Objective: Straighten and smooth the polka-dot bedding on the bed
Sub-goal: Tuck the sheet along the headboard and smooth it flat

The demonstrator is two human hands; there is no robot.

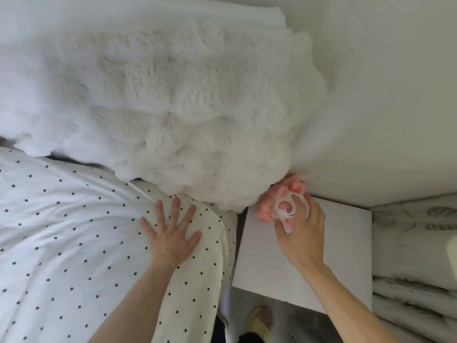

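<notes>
Pressing soft dotted bedding (74, 231), left fingers (176, 206) splayed; right fingers (313, 209) curled round translucent plastic piece (279, 211).

The bedding (74, 231) is spread at the left, with the throw (160, 107) heaped behind it against the wall (383, 95). The left hand (173, 233) is laid flat on the bedding near its right edge. Right of the bedding a desk (346, 256) is set, and a small object (284, 209) is gripped by the right hand (301, 231) above its far corner.
</notes>
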